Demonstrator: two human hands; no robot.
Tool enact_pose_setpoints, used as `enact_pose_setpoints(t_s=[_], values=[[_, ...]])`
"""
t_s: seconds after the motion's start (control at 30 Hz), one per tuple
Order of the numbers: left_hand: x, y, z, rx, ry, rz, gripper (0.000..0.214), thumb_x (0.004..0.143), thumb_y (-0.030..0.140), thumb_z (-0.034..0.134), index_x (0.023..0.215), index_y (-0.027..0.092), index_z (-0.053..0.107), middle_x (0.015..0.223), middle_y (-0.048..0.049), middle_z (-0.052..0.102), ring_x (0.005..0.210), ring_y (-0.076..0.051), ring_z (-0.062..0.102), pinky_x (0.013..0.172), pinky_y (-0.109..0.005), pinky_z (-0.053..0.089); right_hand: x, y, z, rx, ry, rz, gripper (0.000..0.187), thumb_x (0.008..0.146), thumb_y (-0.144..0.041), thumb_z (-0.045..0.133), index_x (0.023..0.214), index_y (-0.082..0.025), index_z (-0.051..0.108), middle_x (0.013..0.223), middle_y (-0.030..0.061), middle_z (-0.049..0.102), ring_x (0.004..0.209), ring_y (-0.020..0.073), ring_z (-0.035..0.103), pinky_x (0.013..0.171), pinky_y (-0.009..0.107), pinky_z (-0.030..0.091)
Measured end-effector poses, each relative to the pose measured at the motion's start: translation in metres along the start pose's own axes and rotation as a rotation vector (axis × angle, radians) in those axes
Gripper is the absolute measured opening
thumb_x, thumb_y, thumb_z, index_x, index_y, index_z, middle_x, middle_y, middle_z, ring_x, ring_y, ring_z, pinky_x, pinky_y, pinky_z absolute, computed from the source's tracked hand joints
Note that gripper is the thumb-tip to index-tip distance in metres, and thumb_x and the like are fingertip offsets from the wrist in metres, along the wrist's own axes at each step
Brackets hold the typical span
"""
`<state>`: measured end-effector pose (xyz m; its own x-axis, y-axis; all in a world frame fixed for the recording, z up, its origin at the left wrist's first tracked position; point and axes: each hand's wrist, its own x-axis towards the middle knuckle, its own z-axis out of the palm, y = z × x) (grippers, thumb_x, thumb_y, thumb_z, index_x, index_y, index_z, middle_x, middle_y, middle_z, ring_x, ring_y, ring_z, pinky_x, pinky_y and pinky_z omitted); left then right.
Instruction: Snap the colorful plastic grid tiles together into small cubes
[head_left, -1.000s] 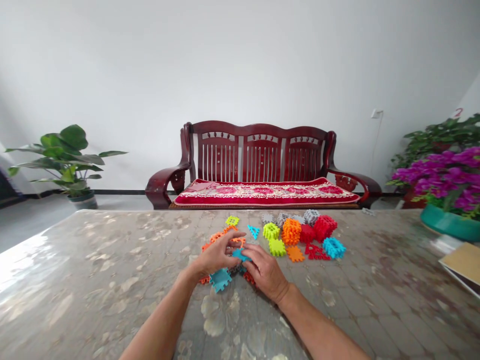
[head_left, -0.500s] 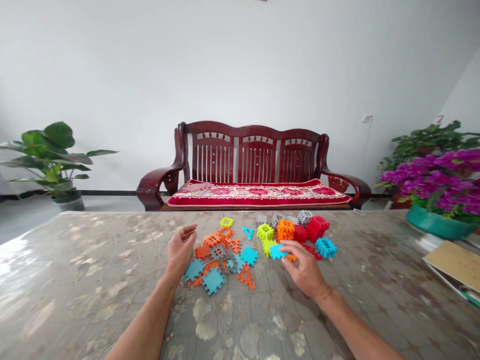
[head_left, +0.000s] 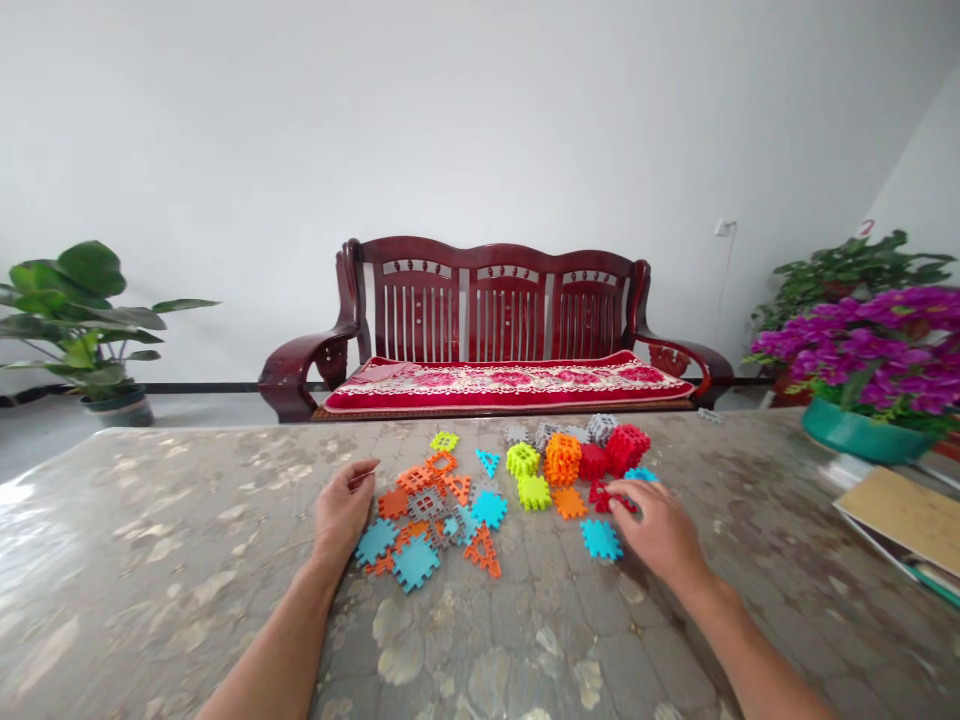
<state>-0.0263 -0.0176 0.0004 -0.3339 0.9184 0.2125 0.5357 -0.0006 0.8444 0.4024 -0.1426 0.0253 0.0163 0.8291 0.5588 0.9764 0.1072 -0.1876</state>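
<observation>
My left hand (head_left: pixel 343 508) rests on the table beside the left-hand pile, fingers loosely bent and nothing visible in them. That pile mixes blue square tiles (head_left: pixel 415 562), grey tiles (head_left: pixel 426 503) and orange triangle tiles (head_left: pixel 482 551), all notched plastic building pieces. My right hand (head_left: pixel 660 525) reaches over the red tiles (head_left: pixel 598 495), fingertips at their right side and apart; whether they touch is unclear. Partly hidden behind this hand is a blue stack (head_left: pixel 641 474). A single blue square tile (head_left: pixel 601 539) lies flat just left of my right wrist and thumb.
Stacks of yellow-green (head_left: pixel 523 460), orange (head_left: pixel 562 460), red (head_left: pixel 628 449) and grey tiles (head_left: pixel 601 429) stand farther back. Books (head_left: pixel 900 525) and a teal flower pot (head_left: pixel 862 436) occupy the table's right side. A wooden bench (head_left: pixel 502 300) is beyond the far edge.
My right hand has let go of the blue square tile, which now lies nearer and farther right, and has moved right to the red tiles. My left hand has hardly moved.
</observation>
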Motion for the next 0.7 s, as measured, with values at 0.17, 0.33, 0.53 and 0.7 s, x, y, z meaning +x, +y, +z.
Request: enact_pose_setpoints(t_s=[0.17, 0.33, 0.53, 0.7], values=[[0.002, -0.003, 0.001, 0.007, -0.012, -0.003, 0.034, 0.077, 0.034, 0.052, 0.104, 0.021, 0.068, 0.086, -0.0037, 0.074, 0.076, -0.019, 0.068, 0.069, -0.028, 0.053, 0.013, 0.013, 0.001, -0.242, -0.128, -0.009, 0.031, 0.079, -0.018, 0.058, 0.107, -0.029, 0.068, 0.102, 0.0029, 0.072, 0.099, 0.0242, 0.057, 0.079, 0.037, 0.039], [0.004, -0.006, 0.002, 0.013, -0.023, 0.027, 0.033, 0.076, 0.033, 0.053, 0.102, 0.021, 0.069, 0.085, -0.0036, 0.074, 0.077, -0.019, 0.068, 0.069, -0.027, 0.052, 0.016, 0.018, 0.005, -0.3, -0.228, -0.101, 0.032, 0.08, -0.019, 0.06, 0.11, -0.029, 0.066, 0.098, 0.0043, 0.072, 0.098, 0.0243, 0.055, 0.08, 0.037, 0.035], [0.005, -0.008, 0.004, 0.012, -0.01, 0.032, 0.032, 0.073, 0.031, 0.053, 0.099, 0.022, 0.07, 0.077, -0.0016, 0.073, 0.072, -0.019, 0.067, 0.066, -0.026, 0.052, 0.019, 0.017, 0.005, -0.312, -0.251, -0.211, 0.025, 0.081, -0.017, 0.061, 0.104, -0.025, 0.066, 0.092, 0.005, 0.071, 0.094, 0.024, 0.055, 0.081, 0.037, 0.033], [0.006, -0.01, 0.004, 0.018, -0.03, 0.025, 0.033, 0.075, 0.032, 0.052, 0.1, 0.022, 0.07, 0.078, -0.0022, 0.073, 0.072, -0.019, 0.067, 0.066, -0.026, 0.052, 0.018, 0.015, 0.007, -0.383, -0.256, -0.277, 0.023, 0.084, -0.016, 0.059, 0.106, -0.02, 0.065, 0.089, 0.0072, 0.07, 0.09, 0.0248, 0.054, 0.08, 0.037, 0.034]])
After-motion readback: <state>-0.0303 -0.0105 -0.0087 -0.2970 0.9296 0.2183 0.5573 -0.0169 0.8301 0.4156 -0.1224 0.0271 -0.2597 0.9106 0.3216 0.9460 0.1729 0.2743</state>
